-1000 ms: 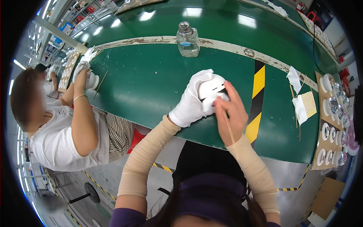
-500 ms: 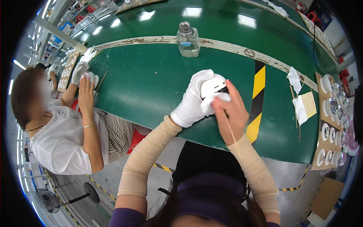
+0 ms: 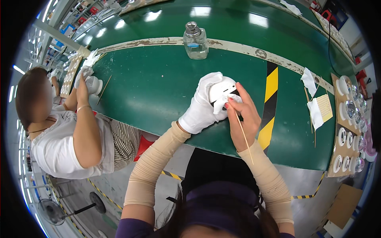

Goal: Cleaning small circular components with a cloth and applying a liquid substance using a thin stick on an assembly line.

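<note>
My left hand [image 3: 195, 110], in a white glove, is closed around a white round housing [image 3: 220, 88] with small dark slots and a dark area on its right side. My bare right hand [image 3: 251, 121] pinches a thin wooden stick [image 3: 247, 146], which slants down toward my right forearm. A white cloth [image 3: 220, 104] lies bunched against the housing at my right fingertips. The stick's upper end is hidden at the fingers and cloth. Both hands are above the near edge of the green table [image 3: 158, 95].
A clear pump bottle [image 3: 196, 44] stands beyond my hands. Right lie white cloths [image 3: 314, 113], sticks, a yellowish pad [image 3: 324, 108] and a board [image 3: 332, 159] with white rings and clear domed parts. At left, a co-worker [image 3: 79, 139] handles a white part [image 3: 94, 84].
My right fingers have shifted slightly and the cloth lies differently, uncovering more of the housing's dark area. The co-worker's bare hand has moved up toward the gloved one.
</note>
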Demonstrator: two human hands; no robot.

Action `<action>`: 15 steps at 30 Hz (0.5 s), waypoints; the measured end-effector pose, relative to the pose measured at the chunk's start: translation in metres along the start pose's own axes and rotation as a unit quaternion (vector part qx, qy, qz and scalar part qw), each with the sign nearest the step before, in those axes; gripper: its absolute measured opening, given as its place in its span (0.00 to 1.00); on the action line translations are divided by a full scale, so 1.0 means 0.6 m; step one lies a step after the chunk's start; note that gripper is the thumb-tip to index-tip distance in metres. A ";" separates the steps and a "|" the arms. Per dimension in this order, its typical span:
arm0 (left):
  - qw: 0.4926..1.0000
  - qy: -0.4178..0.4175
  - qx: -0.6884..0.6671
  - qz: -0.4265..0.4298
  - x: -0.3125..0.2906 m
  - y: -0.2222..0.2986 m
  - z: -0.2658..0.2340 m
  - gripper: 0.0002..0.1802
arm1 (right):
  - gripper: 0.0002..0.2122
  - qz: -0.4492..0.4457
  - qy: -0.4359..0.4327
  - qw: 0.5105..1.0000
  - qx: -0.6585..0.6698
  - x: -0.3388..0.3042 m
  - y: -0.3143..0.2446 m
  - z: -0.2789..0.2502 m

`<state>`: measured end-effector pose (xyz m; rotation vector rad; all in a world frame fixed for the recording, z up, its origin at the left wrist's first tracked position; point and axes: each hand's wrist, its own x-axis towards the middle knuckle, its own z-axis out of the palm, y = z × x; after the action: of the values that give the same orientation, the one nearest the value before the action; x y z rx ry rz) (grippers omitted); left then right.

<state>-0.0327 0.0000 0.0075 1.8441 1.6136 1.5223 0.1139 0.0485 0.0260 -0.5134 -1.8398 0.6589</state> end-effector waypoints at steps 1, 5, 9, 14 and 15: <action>1.000 -0.003 0.002 0.000 0.000 0.002 -0.001 0.49 | 0.07 -0.004 -0.001 1.000 0.002 0.001 -0.002 0.000; 0.977 0.024 -0.193 -0.088 -0.007 0.000 0.008 0.43 | 0.07 -0.038 -0.054 0.995 -0.081 0.009 -0.029 -0.009; 0.995 0.010 -0.087 -0.052 -0.002 0.002 0.011 0.44 | 0.06 0.065 -0.006 0.998 0.008 0.000 -0.003 0.000; 0.997 0.009 -0.047 -0.065 -0.008 -0.002 0.006 0.46 | 0.07 -0.012 0.017 1.000 -0.013 0.006 -0.007 0.003; 0.997 0.009 -0.047 -0.065 -0.007 -0.001 0.007 0.46 | 0.07 -0.002 0.018 1.000 -0.006 0.005 -0.006 0.003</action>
<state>-0.0290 -0.0013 0.0029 1.6471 1.6060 1.5347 0.1112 0.0475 0.0298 -0.5246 -1.8120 0.6329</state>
